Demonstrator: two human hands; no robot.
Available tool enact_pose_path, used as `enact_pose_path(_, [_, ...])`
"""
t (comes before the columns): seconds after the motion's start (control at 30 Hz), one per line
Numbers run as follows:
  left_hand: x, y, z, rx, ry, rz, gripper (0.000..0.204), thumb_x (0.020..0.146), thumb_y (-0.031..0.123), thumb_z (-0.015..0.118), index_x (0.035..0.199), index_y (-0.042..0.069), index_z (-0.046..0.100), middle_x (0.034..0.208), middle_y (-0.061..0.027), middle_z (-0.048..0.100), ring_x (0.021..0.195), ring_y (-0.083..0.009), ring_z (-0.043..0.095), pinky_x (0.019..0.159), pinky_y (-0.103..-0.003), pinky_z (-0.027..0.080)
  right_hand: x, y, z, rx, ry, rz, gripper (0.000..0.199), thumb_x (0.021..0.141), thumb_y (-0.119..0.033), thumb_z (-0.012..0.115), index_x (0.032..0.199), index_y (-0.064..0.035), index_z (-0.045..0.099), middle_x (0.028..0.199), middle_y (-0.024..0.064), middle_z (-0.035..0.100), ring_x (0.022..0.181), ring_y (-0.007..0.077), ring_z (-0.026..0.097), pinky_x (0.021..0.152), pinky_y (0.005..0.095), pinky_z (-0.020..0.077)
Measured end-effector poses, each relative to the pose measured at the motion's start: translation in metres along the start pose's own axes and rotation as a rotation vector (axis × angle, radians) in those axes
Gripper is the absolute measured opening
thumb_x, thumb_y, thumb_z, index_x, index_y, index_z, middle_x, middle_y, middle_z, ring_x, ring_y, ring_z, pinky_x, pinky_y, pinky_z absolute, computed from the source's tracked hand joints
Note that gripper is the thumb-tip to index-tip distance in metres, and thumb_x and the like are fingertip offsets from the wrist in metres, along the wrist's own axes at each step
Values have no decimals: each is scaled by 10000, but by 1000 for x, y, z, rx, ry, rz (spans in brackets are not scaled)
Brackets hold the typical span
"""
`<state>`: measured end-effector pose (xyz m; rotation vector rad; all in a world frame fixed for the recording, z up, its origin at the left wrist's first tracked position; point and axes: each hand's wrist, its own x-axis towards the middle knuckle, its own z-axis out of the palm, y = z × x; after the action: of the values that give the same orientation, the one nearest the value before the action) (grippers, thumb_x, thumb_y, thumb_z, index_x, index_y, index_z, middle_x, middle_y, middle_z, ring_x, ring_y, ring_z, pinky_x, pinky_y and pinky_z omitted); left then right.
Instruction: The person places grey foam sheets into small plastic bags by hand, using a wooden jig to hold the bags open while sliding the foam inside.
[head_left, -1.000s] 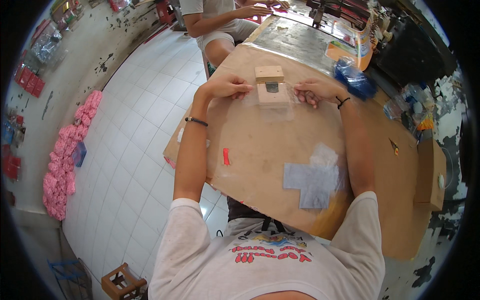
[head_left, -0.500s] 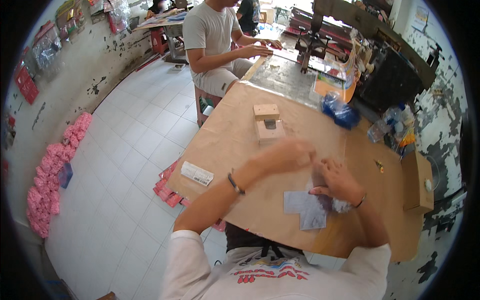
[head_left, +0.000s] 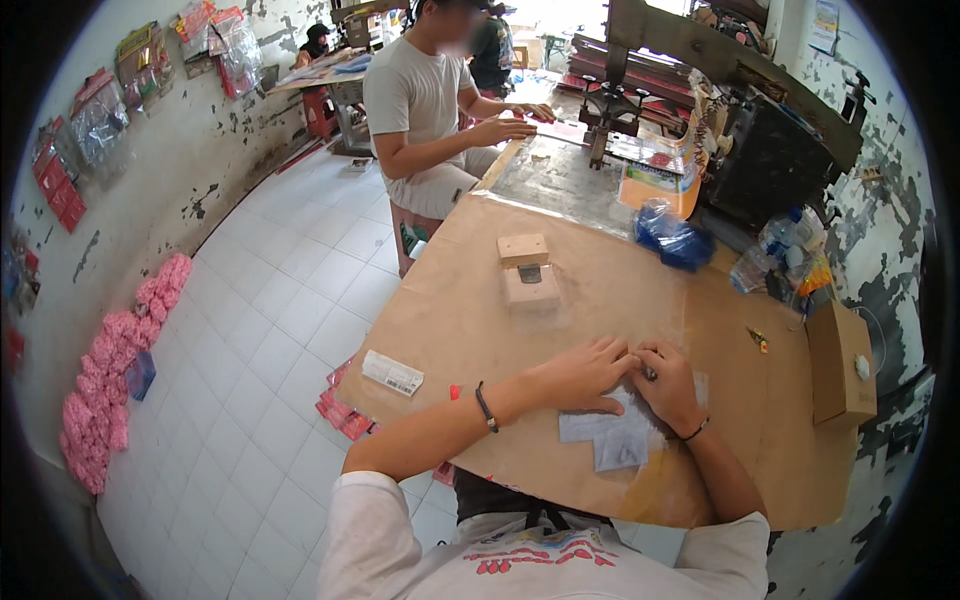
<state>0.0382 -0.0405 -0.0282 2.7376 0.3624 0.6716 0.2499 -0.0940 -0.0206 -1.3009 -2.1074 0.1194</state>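
My left hand (head_left: 588,375) reaches across to the right, its fingers stretched out and its thumb spread away from them. Its fingertips meet those of my right hand (head_left: 668,385), which is closed with its fingers curled inward. Whatever my right fingers hold, if anything, is hidden or too small to name. Under and just in front of both hands lie greyish clear plastic pieces (head_left: 620,446), flat and overlapping, on the brown-covered table (head_left: 440,300). A wooden block piece with a dark metal plate (head_left: 530,290) sits farther away.
A white printed label strip (head_left: 392,372) lies near the left edge. A cardboard box (head_left: 838,365) stands at the right, with plastic bottles (head_left: 778,238) and a blue plastic bundle (head_left: 673,237) beyond. Another person (head_left: 425,115) works at a dark machine's metal plate (head_left: 560,175).
My left hand, blurred before, has come down to meet my right. The dark roundish thing seen under my right hand no longer shows. The view has shifted slightly.
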Motion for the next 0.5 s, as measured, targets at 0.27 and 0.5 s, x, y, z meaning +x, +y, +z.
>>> enact_pose_path(0.27, [5, 16, 3, -80, 135, -131, 681, 838, 302, 765, 1334, -2, 410, 1201, -205, 478, 1143, -388, 506, 965, -445, 436, 2, 13, 0, 19, 14, -55, 129, 843, -43, 666, 943, -7, 592, 864, 157, 643, 801, 334, 611, 720, 431, 477])
enact_pose_path(0.5, [9, 21, -3, -419, 12, -383, 562, 905, 261, 705, 1341, 13, 453, 1160, -174, 521, 1094, -368, 540, 918, -432, 463, -11, 31, 14, 276, 204, 1, 98, 1010, -115, 548, 1027, -20, 534, 744, 132, 568, 572, 244, 540, 521, 330, 424])
